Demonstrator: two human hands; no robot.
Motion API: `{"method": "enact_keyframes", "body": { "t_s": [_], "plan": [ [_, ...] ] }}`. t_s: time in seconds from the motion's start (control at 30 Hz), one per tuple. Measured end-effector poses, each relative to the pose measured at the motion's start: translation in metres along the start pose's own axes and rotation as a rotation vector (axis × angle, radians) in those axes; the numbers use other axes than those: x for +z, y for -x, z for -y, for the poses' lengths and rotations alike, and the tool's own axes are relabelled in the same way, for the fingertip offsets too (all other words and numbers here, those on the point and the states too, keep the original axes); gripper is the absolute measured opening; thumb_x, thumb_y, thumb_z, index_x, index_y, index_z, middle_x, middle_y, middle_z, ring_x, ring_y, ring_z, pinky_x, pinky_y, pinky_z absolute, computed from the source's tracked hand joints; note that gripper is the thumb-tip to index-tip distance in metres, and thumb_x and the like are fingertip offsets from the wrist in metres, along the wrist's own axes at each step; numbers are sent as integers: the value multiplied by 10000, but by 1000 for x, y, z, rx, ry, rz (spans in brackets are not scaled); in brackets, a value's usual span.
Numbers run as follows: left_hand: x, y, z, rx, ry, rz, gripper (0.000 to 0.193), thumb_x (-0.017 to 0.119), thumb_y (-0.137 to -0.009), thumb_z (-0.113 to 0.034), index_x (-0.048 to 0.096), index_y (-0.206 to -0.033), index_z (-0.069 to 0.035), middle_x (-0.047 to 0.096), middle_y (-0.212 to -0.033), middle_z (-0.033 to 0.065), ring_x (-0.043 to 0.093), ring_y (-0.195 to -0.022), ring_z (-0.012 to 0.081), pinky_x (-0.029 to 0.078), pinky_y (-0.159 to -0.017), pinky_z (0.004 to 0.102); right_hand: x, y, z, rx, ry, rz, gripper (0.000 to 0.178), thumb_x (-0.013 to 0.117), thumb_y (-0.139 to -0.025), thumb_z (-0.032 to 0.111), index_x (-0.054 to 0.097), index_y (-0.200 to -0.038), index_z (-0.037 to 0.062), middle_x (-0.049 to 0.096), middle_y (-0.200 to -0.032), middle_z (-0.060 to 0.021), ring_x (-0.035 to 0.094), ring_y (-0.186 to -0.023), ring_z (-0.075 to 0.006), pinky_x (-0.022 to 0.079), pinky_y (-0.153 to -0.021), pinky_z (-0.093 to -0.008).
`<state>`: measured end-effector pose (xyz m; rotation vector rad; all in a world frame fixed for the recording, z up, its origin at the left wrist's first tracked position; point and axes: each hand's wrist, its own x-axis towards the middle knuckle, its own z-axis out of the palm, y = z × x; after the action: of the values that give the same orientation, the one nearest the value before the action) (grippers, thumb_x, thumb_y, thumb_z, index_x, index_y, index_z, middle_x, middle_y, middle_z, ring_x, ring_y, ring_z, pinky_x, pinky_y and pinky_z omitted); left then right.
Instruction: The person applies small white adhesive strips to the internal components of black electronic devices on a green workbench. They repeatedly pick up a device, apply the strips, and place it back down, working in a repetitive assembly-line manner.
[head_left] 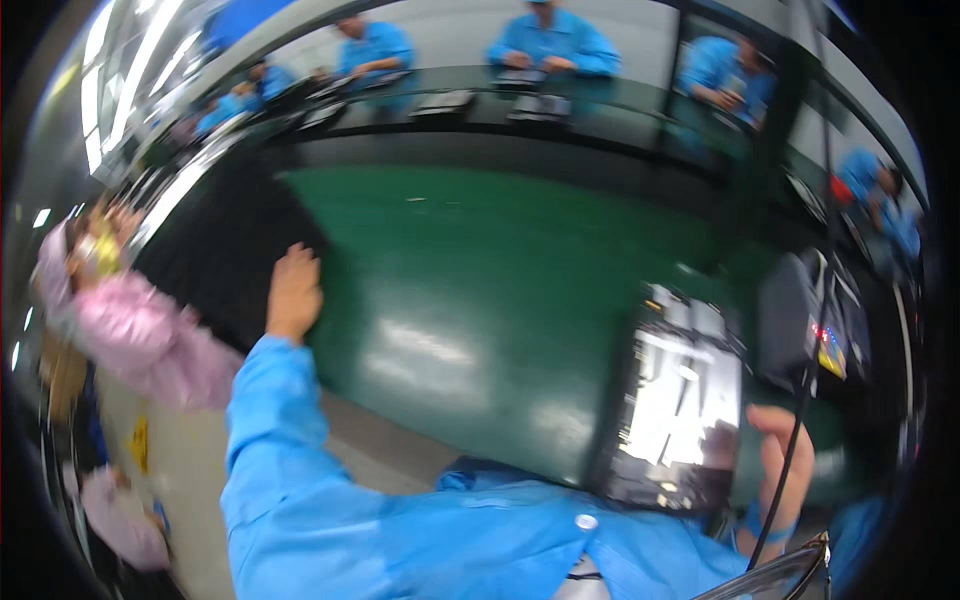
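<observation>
My left hand (294, 293) lies with fingers stretched out, at the border between a black surface (225, 250) and the green tabletop (480, 290). Nothing shows in it. On the right of the table is a dark rectangular tray-like thing (683, 405) with a glossy, mirror-bright face and pale pieces (695, 318) along its far end. The glare hides what its face is made of. My right hand (783, 462) is just right of it, a finger or thumb pointing toward its edge. Blur and angle hide the other fingers, so I cannot tell its grip.
A dark grey box (800, 320) with small lit lights stands at the right. A thin black cable (822, 300) hangs before it. A person in pink (150, 320) is close on the left. Several people in blue (555, 45) sit along the far bench (440, 105).
</observation>
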<state>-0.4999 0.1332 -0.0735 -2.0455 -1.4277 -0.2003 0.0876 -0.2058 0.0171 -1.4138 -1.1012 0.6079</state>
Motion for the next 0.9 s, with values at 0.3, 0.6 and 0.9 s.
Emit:
{"method": "enact_keyframes", "body": {
  "t_s": [0.3, 0.6, 0.9],
  "plan": [
    [-128, -35, -253, 264, 1245, 31, 378, 572, -851, -108, 531, -1217, -26, 474, -1343, 151, 398, -1304, 308, 272, -1092, 420, -4, -10, -66, 112, -324, -131, 390, 540, -917, 157, 475, -1268, -2, 505, -1261, -88, 438, -1210, -184, 319, -1038, -321],
    [-198, -22, -401, -71, 2444, 494, 649, 302, -990, -445, 158, -1463, -24, 385, -1403, 185, 450, -1244, 292, 369, -1044, 399, 8, 4, -83, 136, -357, 138, 688, 451, -972, 354, 177, -1432, -79, 225, -1486, -194, 198, -1382, -215, 170, -1110, -322],
    [-200, -26, -395, -8, 2433, 491, 629, 350, -981, -358, 126, -1470, -31, 353, -1428, 162, 444, -1252, 277, 381, -1040, 387, -126, -16, -94, 276, -310, -427, 294, 584, -887, 356, 588, -955, 71, 637, -863, -22, 551, -731, -88, 406, -636, -231]
  ]
}}
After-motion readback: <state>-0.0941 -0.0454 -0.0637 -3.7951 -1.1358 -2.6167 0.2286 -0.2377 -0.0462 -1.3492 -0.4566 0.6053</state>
